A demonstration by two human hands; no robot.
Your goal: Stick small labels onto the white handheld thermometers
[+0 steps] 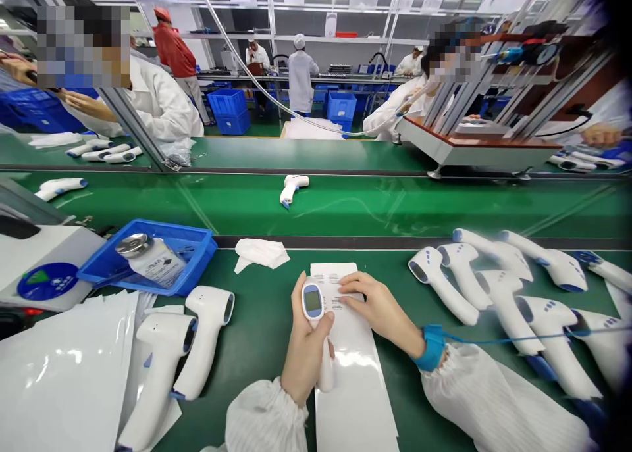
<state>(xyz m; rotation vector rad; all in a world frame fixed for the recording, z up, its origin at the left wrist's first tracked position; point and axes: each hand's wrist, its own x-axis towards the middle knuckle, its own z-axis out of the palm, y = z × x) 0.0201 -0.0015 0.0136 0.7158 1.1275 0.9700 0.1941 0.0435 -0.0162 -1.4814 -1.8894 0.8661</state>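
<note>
My left hand (307, 350) is wrapped round the handle of a white infrared thermometer (326, 366), its small grey screen facing up at me. Under it lies a stack of glossy white sheets (353, 406), with small dark print near the top end. The fingers of my right hand (378, 304) are stretched out over the printed part, touching the paper just right of the thermometer. A blue band (433, 348) with a thin cord circles my right wrist.
Several white thermometers (444, 284) lie on the right, and two more (205, 340) on the left beside glossy sheets (64, 366). A blue tray (197, 268) holds a metal-capped bottle (153, 261). Beyond a crumpled tissue (261, 253), one thermometer (292, 189) rests on the green belt (370, 205). Co-workers sit opposite.
</note>
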